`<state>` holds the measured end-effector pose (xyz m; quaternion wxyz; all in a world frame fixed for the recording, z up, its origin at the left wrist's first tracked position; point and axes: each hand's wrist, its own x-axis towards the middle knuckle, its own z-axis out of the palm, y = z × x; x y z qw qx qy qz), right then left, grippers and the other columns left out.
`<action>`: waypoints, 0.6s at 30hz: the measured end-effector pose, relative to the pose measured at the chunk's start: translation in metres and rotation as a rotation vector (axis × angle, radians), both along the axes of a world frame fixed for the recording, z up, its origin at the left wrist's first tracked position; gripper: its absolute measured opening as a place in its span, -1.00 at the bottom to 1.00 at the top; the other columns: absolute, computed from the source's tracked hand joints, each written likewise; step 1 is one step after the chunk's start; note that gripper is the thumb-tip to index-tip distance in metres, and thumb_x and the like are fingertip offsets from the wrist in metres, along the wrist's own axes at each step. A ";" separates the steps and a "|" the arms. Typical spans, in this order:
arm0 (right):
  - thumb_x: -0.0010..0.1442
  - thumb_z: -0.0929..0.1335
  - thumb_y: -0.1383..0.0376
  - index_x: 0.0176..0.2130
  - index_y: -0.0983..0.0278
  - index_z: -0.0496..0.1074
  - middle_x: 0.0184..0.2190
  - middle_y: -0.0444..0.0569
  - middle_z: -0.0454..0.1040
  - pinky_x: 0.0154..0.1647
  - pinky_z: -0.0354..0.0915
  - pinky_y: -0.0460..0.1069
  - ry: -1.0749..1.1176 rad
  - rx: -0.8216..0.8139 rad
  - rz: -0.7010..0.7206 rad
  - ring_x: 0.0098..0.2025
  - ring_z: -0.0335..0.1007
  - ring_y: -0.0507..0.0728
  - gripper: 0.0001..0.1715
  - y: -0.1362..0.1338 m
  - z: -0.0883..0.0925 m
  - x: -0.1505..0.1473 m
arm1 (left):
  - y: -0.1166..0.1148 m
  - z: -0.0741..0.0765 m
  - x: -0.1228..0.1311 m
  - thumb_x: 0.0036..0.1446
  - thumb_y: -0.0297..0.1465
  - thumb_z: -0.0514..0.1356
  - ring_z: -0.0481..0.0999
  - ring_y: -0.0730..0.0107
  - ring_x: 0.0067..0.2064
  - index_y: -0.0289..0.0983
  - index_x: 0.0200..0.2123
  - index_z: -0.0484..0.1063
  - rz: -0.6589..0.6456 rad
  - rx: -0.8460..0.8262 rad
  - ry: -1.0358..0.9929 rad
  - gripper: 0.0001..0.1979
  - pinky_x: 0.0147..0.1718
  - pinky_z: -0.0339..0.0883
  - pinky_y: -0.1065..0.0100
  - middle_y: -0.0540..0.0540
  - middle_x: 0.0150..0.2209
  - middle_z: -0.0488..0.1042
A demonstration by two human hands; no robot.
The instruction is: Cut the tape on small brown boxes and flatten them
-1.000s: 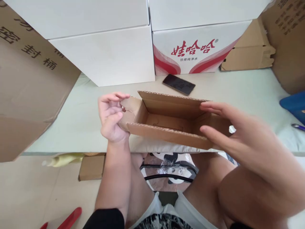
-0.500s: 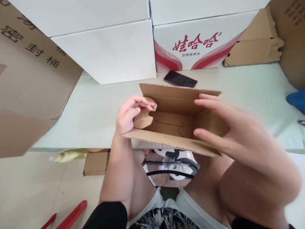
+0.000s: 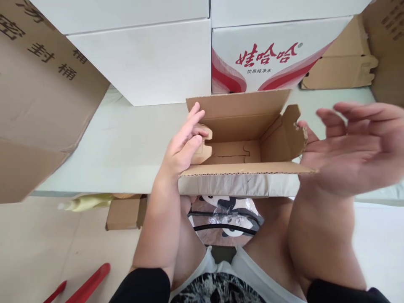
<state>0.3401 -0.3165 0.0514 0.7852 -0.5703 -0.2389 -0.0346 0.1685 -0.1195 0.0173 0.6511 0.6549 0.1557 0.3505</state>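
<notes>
An open brown cardboard box (image 3: 238, 149) stands tilted at the near edge of the pale green surface, its flaps up and nothing seen inside. At its left end my left hand (image 3: 186, 143) is closed on the notched side flap (image 3: 202, 155), thumb and some fingers at the flap, the others stretched out. My right hand (image 3: 356, 143) is at the box's right end, palm up with fingers apart, its thumb side close to or touching the notched right flap (image 3: 293, 132).
White cartons (image 3: 139, 67) and a red-and-white carton (image 3: 271, 59) stand behind. Large brown cartons are at far left (image 3: 47, 101) and far right. A flattened brown box (image 3: 341, 71) lies at the back right. Below left are a small box (image 3: 123, 214) and a red object (image 3: 90, 282).
My right hand has moved right, out of the box opening, and turned palm up. The right flap now stands in view. The box's back flap has risen and hides the dark phone.
</notes>
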 end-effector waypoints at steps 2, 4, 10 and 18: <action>0.31 0.20 0.13 -0.29 0.10 0.52 -0.22 -0.07 0.58 -0.10 0.54 0.16 0.054 -0.036 0.071 -0.21 0.58 0.16 -0.66 0.002 -0.006 0.005 | 0.000 -0.001 0.002 0.08 -0.07 0.40 0.62 0.16 -0.06 -0.09 0.06 0.60 0.018 -0.011 -0.016 -0.51 0.13 0.48 0.09 -0.11 0.41 0.32; 0.27 0.28 0.13 -0.34 0.13 0.50 -0.31 -0.06 0.57 -0.07 0.53 0.19 0.075 -0.095 0.179 -0.30 0.56 0.16 -0.75 0.004 -0.013 0.009 | -0.001 -0.001 0.002 0.09 0.06 0.34 0.62 0.15 -0.04 -0.08 0.05 0.61 0.004 -0.022 -0.028 -0.47 0.20 0.43 0.06 -0.09 0.40 0.33; 0.35 0.23 -0.20 -0.17 0.11 0.56 -0.17 -0.01 0.61 0.09 0.46 0.24 -0.105 -0.199 0.428 -0.05 0.57 0.27 -0.44 0.006 -0.031 0.010 | -0.003 -0.003 -0.003 -0.06 0.28 0.32 0.35 -0.14 0.35 -0.03 0.13 0.55 -0.056 0.210 -0.023 -0.22 0.37 0.23 -0.08 -0.12 0.46 0.21; 0.26 0.36 0.00 0.30 0.00 0.16 0.39 0.03 0.22 0.44 0.17 0.33 -0.174 -0.339 0.217 0.44 0.18 0.31 -0.30 0.018 -0.058 0.018 | 0.004 -0.027 0.008 -0.02 0.00 0.46 0.15 -0.16 0.46 0.16 0.33 0.19 0.101 0.196 -0.046 -0.12 0.34 0.19 -0.17 -0.10 0.45 0.13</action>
